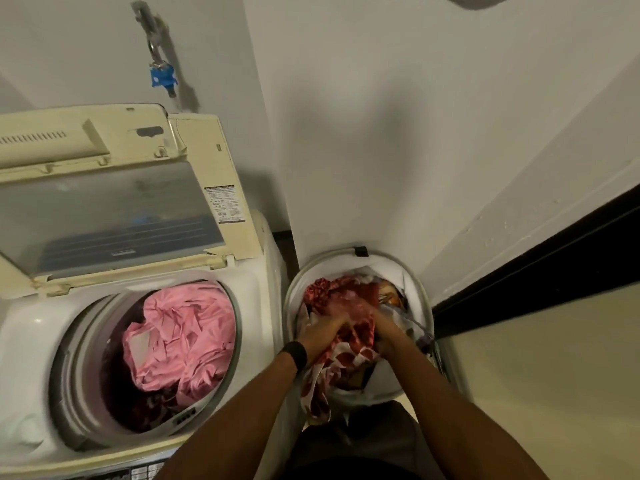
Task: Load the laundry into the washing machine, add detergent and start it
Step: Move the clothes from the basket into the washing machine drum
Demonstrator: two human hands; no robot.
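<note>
A: Surroundings?
B: A white top-loading washing machine (pixel 31 327) stood leftward, crumpled pink sheet (pixel 187 334) inside.
A: The load?
B: My left hand (pixel 323 336) and right hand (pixel 384 327) clutched the red-and-white patterned cloth (pixel 353 351) in the round white basket (pixel 427 306); its length trailed over the near rim.

I count one cream-and-white top-loading washing machine (pixel 263 306) with one clear-panelled hinged lid (pixel 114 209). Pink crumpled fabric item (pixel 187 334): one. Round white laundry basket (pixel 329 268): one. Red-and-white patterned cloth (pixel 349 348): one. Hands: two, my left hand (pixel 323 332) and my right hand (pixel 384 327). Black wristband (pixel 296 355): one. Metal wall tap with blue tag (pixel 161 76): one.
</note>
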